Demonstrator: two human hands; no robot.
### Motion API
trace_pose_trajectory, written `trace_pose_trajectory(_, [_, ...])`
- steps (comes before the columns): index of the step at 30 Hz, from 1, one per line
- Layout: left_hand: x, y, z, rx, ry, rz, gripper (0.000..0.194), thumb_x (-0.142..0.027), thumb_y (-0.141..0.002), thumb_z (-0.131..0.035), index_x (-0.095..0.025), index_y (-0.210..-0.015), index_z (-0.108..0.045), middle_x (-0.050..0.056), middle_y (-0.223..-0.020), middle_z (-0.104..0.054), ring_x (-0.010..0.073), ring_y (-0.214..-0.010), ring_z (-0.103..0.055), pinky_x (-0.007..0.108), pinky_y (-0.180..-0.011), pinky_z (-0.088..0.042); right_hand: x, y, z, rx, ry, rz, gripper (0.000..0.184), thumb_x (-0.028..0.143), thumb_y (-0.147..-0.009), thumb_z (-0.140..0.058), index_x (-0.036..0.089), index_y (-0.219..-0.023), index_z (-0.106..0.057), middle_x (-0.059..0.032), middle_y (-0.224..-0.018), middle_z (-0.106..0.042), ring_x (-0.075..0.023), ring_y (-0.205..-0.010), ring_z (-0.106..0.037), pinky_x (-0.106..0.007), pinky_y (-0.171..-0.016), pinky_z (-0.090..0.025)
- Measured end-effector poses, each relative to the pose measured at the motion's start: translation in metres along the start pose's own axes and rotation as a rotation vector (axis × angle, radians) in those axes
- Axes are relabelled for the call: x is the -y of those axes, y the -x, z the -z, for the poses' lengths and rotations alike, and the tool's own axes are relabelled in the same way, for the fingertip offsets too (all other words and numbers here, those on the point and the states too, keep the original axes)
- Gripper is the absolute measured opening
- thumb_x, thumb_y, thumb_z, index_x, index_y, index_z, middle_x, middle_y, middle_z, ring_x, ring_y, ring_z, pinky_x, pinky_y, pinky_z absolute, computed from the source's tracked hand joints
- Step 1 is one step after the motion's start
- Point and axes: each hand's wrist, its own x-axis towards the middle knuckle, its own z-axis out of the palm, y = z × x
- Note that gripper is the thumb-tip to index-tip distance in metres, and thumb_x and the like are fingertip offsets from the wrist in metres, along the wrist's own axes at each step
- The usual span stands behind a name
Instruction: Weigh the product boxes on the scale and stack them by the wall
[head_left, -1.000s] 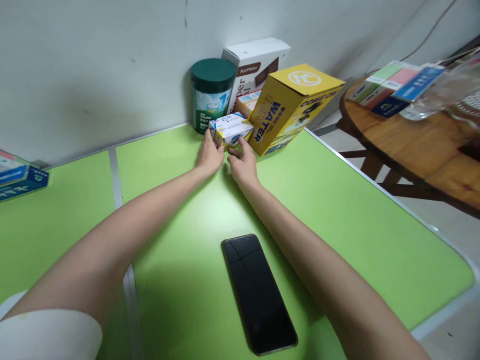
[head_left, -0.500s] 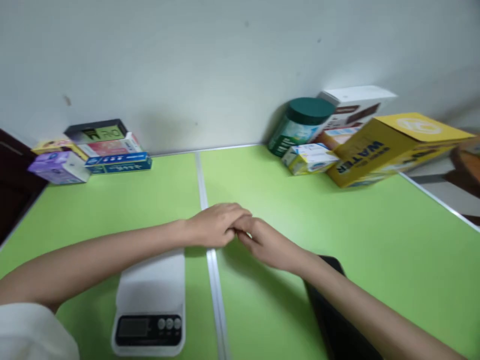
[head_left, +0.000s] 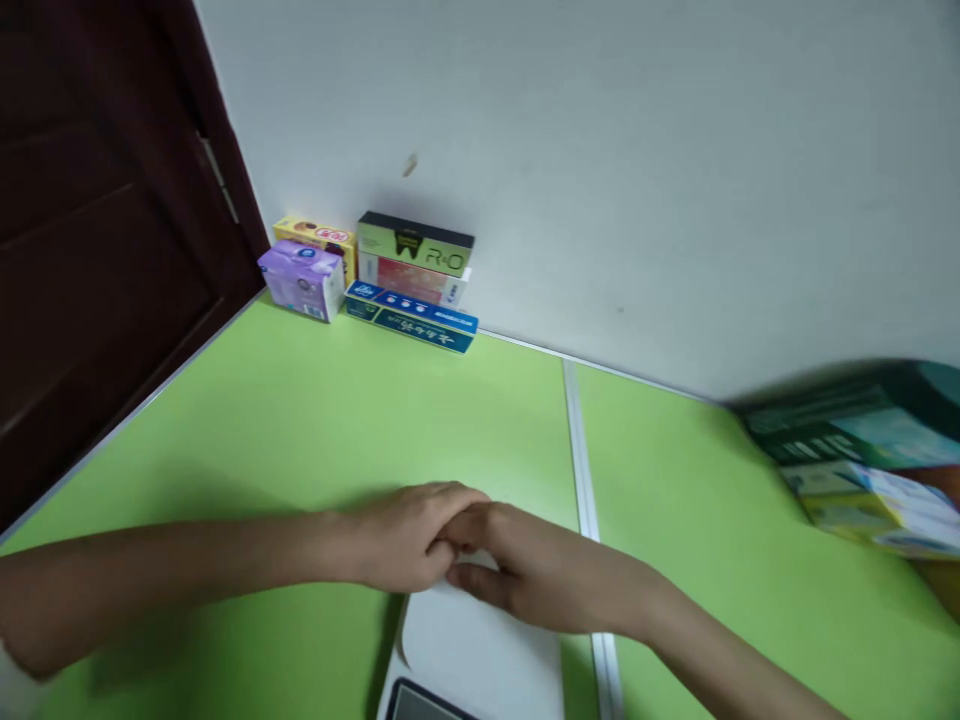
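Observation:
My left hand and my right hand are clasped together, fingers hooked into each other. The left one lies partly over the fingers of the right, so some fingertips are hidden. I see no object between them. Beneath the right hand is a white digital kitchen scale. Its upper end is covered by the hands, and the frame cuts off its lower end, where part of a dark display shows.
A green table with a metal seam meets the wall. By the wall stand a purple tissue pack, a yellow box, a blue toothpaste box and a black-green box. A blurred green tub lies right; a dark door left.
The view has swung left and tilted: the door has come in, while the yellow WATER box and the dark flat object have mostly or wholly left the frame. The hands stay clasped, now over the scale.

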Motion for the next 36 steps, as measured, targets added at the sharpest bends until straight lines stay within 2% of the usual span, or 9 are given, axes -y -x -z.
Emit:
trace_pose_trajectory(3, [0.016,-0.013,0.038,-0.287,-0.070,-0.114,0.058,-0.009,-0.071,-0.049,-0.012,-0.128,-0.046,0.015,-0.128,-0.056,0.0254,-0.124,-0.047,0.043,-0.109,-0.036,-0.002,-0.027,0.034,-0.174,-0.123,-0.016,0.016,0.020,-0.085,-0.053,0.017,-0.094,-0.066,-0.0067,-0.096,-0.067,-0.0179,-0.088,-0.063,-0.036,-0.082,-0.052])
trace_pose_trajectory(6, [0.045,-0.049,0.100,-0.644,-0.049,-0.158,0.063,-0.007,-0.067,-0.048,-0.015,-0.130,-0.046,0.012,-0.137,-0.049,0.0250,-0.131,-0.040,0.044,-0.115,-0.025,-0.018,-0.065,0.079,-0.659,-0.271,-0.024,0.025,0.023,-0.078,-0.057,0.021,-0.102,-0.064,-0.0077,-0.107,-0.065,-0.0222,-0.101,-0.061,-0.042,-0.090,-0.049])
trace_pose_trajectory(10, [0.095,-0.108,0.184,-1.026,0.033,0.048,0.071,-0.002,-0.067,-0.050,-0.022,-0.134,-0.041,0.004,-0.148,-0.038,0.0232,-0.142,-0.021,0.039,-0.119,-0.010,-0.053,-0.124,0.136,-1.194,-0.410,-0.116,0.042,0.015,-0.062,-0.060,0.023,-0.103,-0.060,-0.0084,-0.122,-0.057,-0.0280,-0.122,-0.049,-0.045,-0.098,-0.043])
trace_pose_trajectory(15, [0.107,-0.141,0.221,-1.069,-0.120,0.475,0.070,0.004,-0.066,-0.050,-0.015,-0.132,-0.042,0.008,-0.149,-0.037,0.0245,-0.146,0.004,0.050,-0.114,0.014,-0.072,-0.163,0.169,-1.228,-0.377,-0.131,0.031,0.018,-0.063,-0.052,0.020,-0.093,-0.059,-0.0063,-0.111,-0.063,-0.0282,-0.113,-0.052,-0.047,-0.093,-0.045])
trace_pose_trajectory(18, [0.083,-0.135,0.205,-1.009,-0.183,0.501,0.073,0.007,-0.066,-0.044,-0.013,-0.135,-0.037,0.008,-0.150,-0.035,0.0209,-0.146,0.001,0.045,-0.114,0.016,-0.061,-0.149,0.164,-1.224,-0.360,-0.130,0.031,0.020,-0.065,-0.050,0.020,-0.094,-0.059,-0.0044,-0.107,-0.065,-0.0267,-0.110,-0.053,-0.046,-0.093,-0.045])
trace_pose_trajectory(22, [0.042,-0.102,0.153,-0.879,-0.124,0.395,0.081,0.005,-0.066,-0.043,-0.010,-0.143,-0.022,0.010,-0.155,-0.023,0.0250,-0.146,0.000,0.043,-0.114,0.013,-0.039,-0.088,0.130,-1.182,-0.318,-0.074,0.047,0.017,-0.066,-0.049,0.024,-0.111,-0.059,-0.0014,-0.124,-0.060,-0.0260,-0.123,-0.047,-0.048,-0.106,-0.035])
trace_pose_trajectory(27, [0.004,-0.018,0.050,-0.613,0.002,0.245,0.101,0.001,-0.065,-0.044,-0.023,-0.148,0.007,0.008,-0.159,-0.001,0.0286,-0.145,0.005,0.051,-0.116,0.000,-0.036,0.027,0.031,-1.057,-0.362,-0.320,0.068,0.029,-0.075,-0.058,0.039,-0.139,-0.038,0.0046,-0.153,-0.030,-0.0305,-0.143,-0.020,-0.053,-0.114,-0.022])
trace_pose_trajectory(30, [-0.011,0.039,-0.006,-0.382,0.095,0.398,0.099,-0.004,-0.075,-0.043,-0.034,-0.145,0.021,0.002,-0.158,0.014,0.0339,-0.143,0.010,0.060,-0.112,-0.016,-0.034,0.086,-0.039,-0.911,-0.347,-0.533,0.075,0.045,-0.078,-0.059,0.041,-0.146,-0.025,0.0073,-0.157,-0.013,-0.0334,-0.144,-0.008,-0.058,-0.115,-0.017])
trace_pose_trajectory(36, [-0.027,0.104,-0.069,-0.306,0.033,0.433,0.092,-0.008,-0.081,-0.041,-0.038,-0.144,0.020,-0.003,-0.157,0.016,0.0332,-0.142,0.008,0.058,-0.113,-0.017,-0.018,0.127,-0.128,-0.839,-0.363,-0.555,0.074,0.047,-0.084,-0.052,0.041,-0.148,-0.015,0.0108,-0.157,-0.006,-0.0289,-0.144,-0.003,-0.053,-0.117,-0.012])
